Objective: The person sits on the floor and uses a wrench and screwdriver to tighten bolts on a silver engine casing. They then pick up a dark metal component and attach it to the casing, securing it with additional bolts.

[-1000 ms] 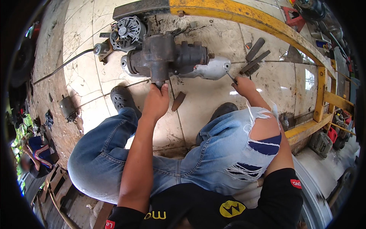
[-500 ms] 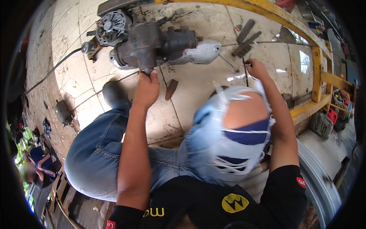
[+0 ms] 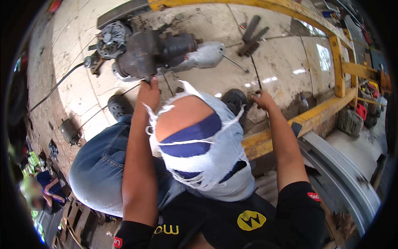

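Overhead — two hands: left hand (image 3: 148,92) on one engine assembly (image 3: 153,54), right hand (image 3: 263,99) around one thin rod (image 3: 256,81).

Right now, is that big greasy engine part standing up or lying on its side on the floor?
Lying on its side: the engine assembly stretches lengthwise across the tiled floor, and the left hand touches its underside.

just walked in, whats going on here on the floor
A person sits on the tiled floor in torn jeans. Their left hand grips the underside of a grimy engine assembly lying in front of them. Their right hand holds a thin metal tool, its tip on the floor beside their shoe. More tools lie near a yellow frame.
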The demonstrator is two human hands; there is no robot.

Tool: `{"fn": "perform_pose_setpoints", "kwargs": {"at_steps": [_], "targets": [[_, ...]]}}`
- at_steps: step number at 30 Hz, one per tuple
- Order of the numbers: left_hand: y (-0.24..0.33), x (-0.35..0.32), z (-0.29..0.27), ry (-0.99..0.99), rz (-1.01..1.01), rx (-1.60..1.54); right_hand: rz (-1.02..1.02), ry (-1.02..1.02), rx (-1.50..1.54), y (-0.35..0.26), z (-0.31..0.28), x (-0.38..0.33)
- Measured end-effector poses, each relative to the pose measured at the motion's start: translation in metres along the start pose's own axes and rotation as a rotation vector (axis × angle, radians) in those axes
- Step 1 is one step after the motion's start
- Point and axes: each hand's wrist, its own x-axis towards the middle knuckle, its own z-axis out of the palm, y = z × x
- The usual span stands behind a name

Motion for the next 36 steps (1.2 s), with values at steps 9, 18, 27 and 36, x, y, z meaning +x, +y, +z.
{"fn": "perform_pose_setpoints", "kwargs": {"at_steps": [9, 18, 27, 36], "targets": [[-0.004, 0.005, 0.003, -0.079, -0.066, -0.105, -0.196, 0.529, -0.05, 0.017, -0.03, -0.008], [0.011, -0.001, -0.004, -0.096, -0.112, -0.135, -0.428, 0.251, 0.37, -0.148, -0.188, -0.145], [0.015, -0.005, -0.003, -0.056, -0.246, -0.348, -0.436, 0.174, -0.109, -0.33, -0.148, -0.211], [0.027, -0.007, -0.005, -0.048, -0.273, -0.33, -0.669, 0.373, -0.163, -0.293, -0.075, -0.145]]}}
